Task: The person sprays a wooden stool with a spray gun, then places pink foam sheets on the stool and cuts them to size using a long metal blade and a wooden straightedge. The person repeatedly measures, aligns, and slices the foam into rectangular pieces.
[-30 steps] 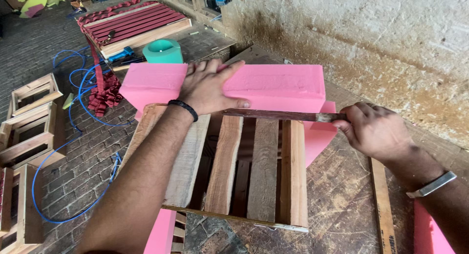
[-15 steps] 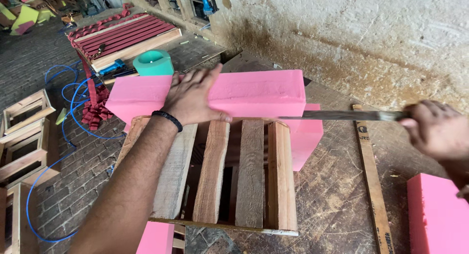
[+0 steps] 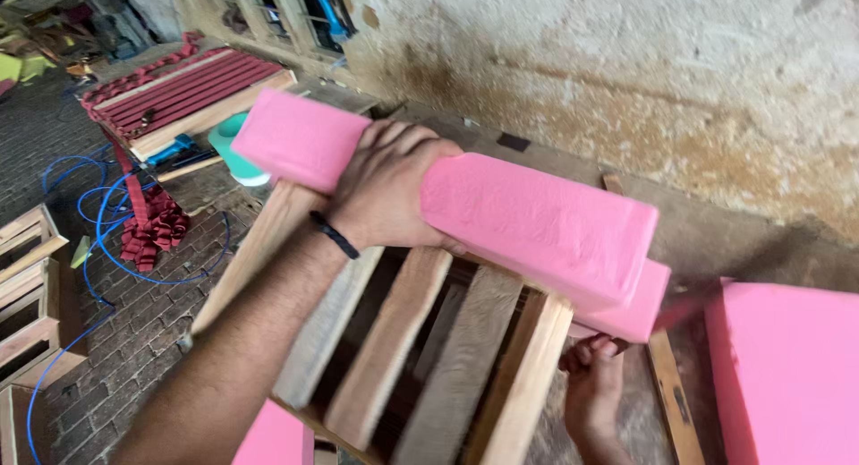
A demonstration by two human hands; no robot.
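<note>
Right hand (image 3: 592,395) half hidden under pink foam block (image 3: 537,228), fingers' grip unclear. Second pink block (image 3: 787,375) cut by frame edge. Teal container (image 3: 234,152) mostly hidden behind foam.

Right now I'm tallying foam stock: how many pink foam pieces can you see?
4: long block under the left hand, slab beneath it, big block at right, piece at bottom edge. Others may be hidden.
</note>
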